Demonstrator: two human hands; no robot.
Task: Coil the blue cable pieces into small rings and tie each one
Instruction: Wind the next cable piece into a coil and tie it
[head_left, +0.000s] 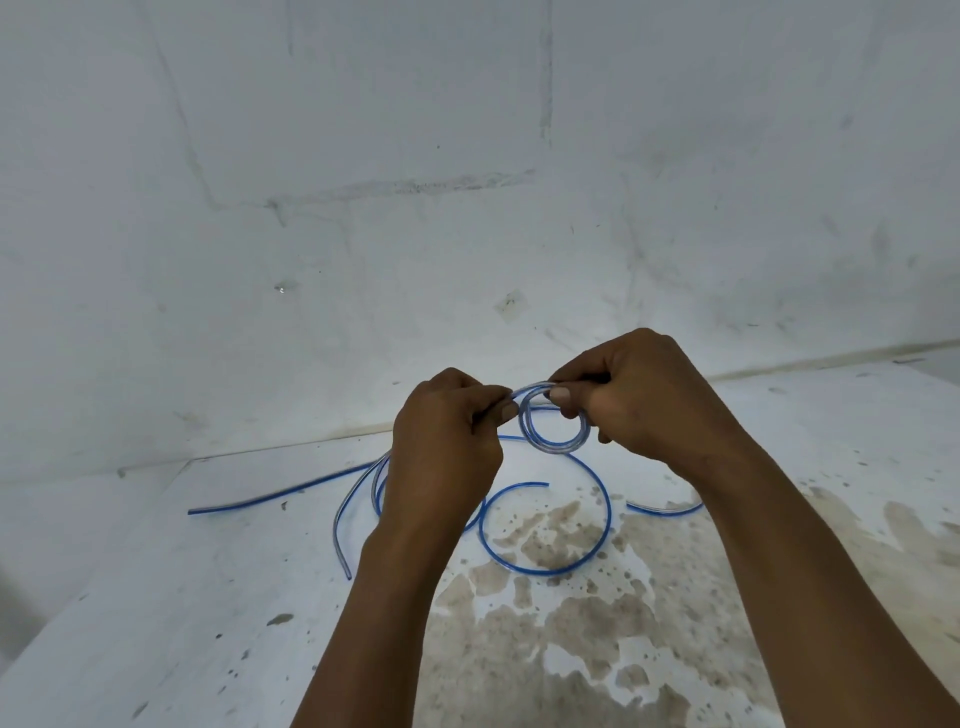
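A pale, scuffed wall (467, 156) fills everything ahead of me and meets the work surface in a dirty seam. Below it lies the white table (182, 597), its paint worn through in a wide brown, blotchy patch (561, 623) that spreads from the middle toward my right forearm.

Both my forearms reach up from the bottom edge, and they cover a good part of the table and the cable behind them.

Loose blue cable pieces (545, 569) lie on the table beyond my wrists. One curls in a broad open loop over the stained patch. Another long piece (280, 493) runs out flat to the left, and a paler strand (340, 519) bends down beside it; where these join or cross is hidden behind my left wrist. A short bit (665, 508) shows just left of my right forearm.

My left hand (447, 436) is closed, fingers curled, pinching a strand of cable at thumb and fingertip. My right hand (644, 400) is closed too, thumb pressed over the top of a small coiled ring (553, 444) of blue cable, which hangs between my hands, above the table. The ring shows at least two turns; my right fingers hide its far side.
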